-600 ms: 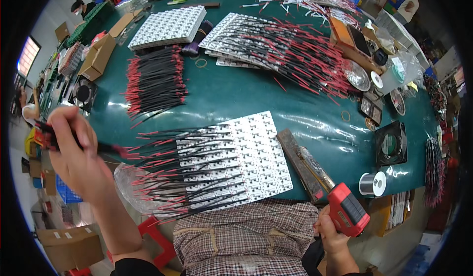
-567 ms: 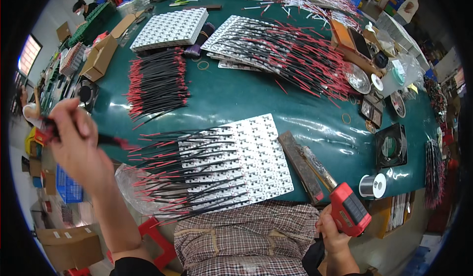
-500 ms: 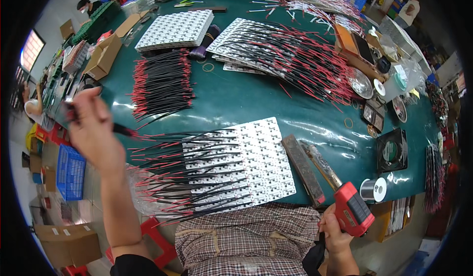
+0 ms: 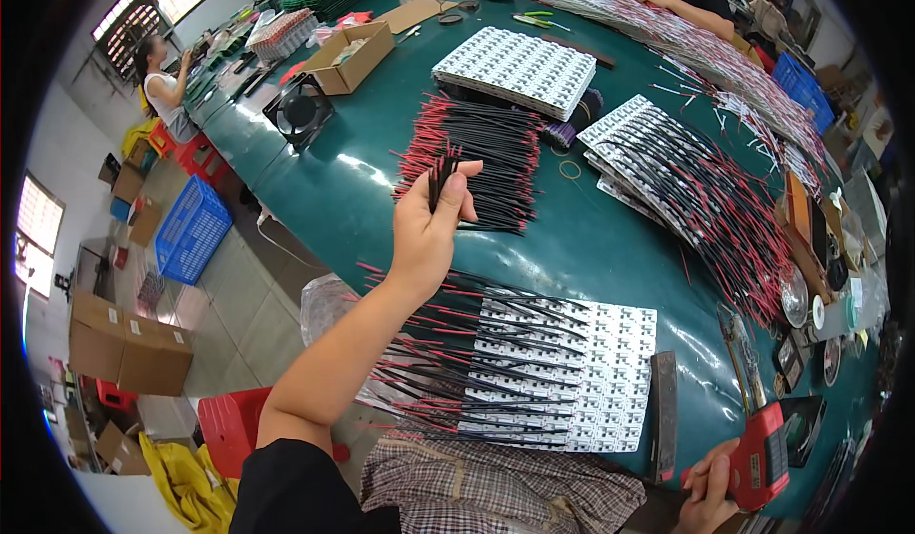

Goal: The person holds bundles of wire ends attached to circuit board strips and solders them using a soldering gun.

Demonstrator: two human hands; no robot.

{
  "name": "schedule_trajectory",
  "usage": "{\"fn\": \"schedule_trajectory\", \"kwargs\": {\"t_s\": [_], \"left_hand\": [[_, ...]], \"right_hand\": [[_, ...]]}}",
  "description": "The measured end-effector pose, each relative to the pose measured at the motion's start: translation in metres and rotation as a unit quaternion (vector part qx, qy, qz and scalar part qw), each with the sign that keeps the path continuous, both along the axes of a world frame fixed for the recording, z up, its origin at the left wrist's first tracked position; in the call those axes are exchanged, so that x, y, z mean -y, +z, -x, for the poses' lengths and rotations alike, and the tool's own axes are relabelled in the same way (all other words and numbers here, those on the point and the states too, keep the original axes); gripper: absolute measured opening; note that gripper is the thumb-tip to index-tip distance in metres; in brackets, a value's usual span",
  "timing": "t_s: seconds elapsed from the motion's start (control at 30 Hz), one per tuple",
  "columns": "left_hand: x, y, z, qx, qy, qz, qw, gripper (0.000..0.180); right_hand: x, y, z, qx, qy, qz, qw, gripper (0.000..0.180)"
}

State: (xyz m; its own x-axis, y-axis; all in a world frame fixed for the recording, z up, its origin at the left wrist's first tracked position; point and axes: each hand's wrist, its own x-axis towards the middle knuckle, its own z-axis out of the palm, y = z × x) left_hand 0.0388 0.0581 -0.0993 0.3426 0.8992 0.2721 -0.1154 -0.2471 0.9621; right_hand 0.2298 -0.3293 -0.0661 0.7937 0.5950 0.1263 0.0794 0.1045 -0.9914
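Note:
My left hand [image 4: 426, 232] is closed around a small bunch of black wires [image 4: 439, 181] with red tips, held upright. Behind it lies a broad pile of black and red wires [image 4: 496, 153]. At the lower right, my right hand [image 4: 707, 498] grips a red and black soldering gun [image 4: 762, 458], whose metal end points away from me. Between the hands, a panel of white circuit boards [image 4: 618, 372] lies on the table, with rows of black and red wires [image 4: 515, 353] reaching across it and past its left edge.
A dark bar [image 4: 662, 410] lies along the panel's right side. On the green table [image 4: 362, 200] are a stack of white panels [image 4: 515, 62], a wire-covered stack [image 4: 686, 191], a black fan [image 4: 298, 112] and an open cardboard box [image 4: 355, 57]. A co-worker's arm [image 4: 686, 14] rests at the far edge.
The view has swung left. My left hand has moved from the table's left side to in front of the wire pile, its bunch now upright. My right hand still holds the soldering gun.

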Motion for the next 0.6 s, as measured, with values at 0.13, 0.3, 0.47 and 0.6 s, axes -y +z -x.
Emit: {"fn": "schedule_trajectory", "kwargs": {"t_s": [0.13,0.3,0.47,0.6], "left_hand": [[-0.003,0.010,-0.012,0.026,-0.015,0.012,0.999,0.022],[0.001,0.039,-0.030,-0.120,-0.012,-0.095,0.988,0.017],[0.030,0.045,-0.051,-0.285,-0.158,-0.116,0.938,0.019],[0.050,0.020,-0.077,-0.388,-0.246,-0.239,0.855,0.018]], "right_hand": [[-0.016,0.004,-0.006,-0.009,0.028,0.003,1.000,0.012],[-0.030,-0.011,-0.002,-0.013,-0.069,0.059,0.996,0.013],[-0.035,-0.013,-0.006,-0.060,-0.007,0.113,0.992,0.013],[-0.046,-0.016,-0.006,-0.116,0.008,0.148,0.982,0.017]]}}
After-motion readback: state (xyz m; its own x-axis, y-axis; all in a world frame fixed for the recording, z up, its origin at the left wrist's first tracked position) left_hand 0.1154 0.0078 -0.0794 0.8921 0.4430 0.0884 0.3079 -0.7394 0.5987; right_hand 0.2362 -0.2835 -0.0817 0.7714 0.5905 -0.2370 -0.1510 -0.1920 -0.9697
